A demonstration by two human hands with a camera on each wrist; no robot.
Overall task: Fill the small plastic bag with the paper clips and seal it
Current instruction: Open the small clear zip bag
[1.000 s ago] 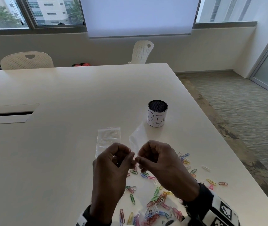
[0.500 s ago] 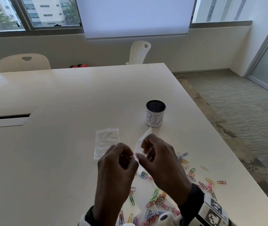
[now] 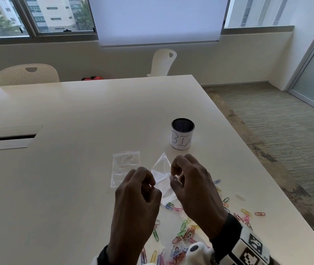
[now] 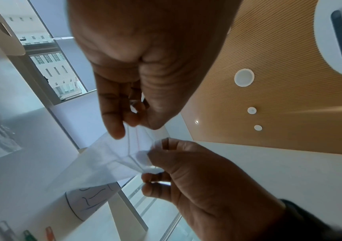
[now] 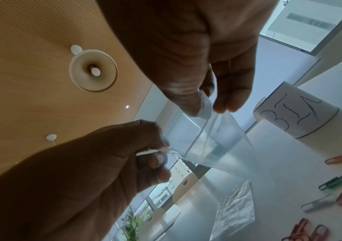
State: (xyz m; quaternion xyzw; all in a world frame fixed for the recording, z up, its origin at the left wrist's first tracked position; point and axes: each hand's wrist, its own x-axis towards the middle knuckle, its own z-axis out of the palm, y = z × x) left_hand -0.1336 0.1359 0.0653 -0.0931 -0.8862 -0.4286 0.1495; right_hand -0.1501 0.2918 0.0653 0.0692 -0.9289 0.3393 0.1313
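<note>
Both hands hold a small clear plastic bag (image 3: 161, 172) just above the white table (image 3: 76, 131). My left hand (image 3: 153, 185) pinches one lip of its mouth and my right hand (image 3: 172, 177) pinches the other, so the mouth is pulled apart. The bag's closed end points away, toward the cup. In the left wrist view the left hand (image 4: 133, 125) and right hand (image 4: 151, 163) grip the bag (image 4: 108, 156). The right wrist view shows the right hand (image 5: 205, 106) and left hand (image 5: 161, 151) on the bag (image 5: 207, 135). Coloured paper clips (image 3: 183, 232) lie scattered under and right of my wrists.
A second clear bag (image 3: 125, 167) lies flat on the table left of the held one. A black mesh cup with a paper label reading BIN (image 3: 182, 134) stands behind the hands. The table's right edge (image 3: 267, 188) runs close to the outer clips.
My hands have moved a little apart, each keeping its pinch on the bag. The bag's mouth has spread and its far end has lifted toward the cup.
</note>
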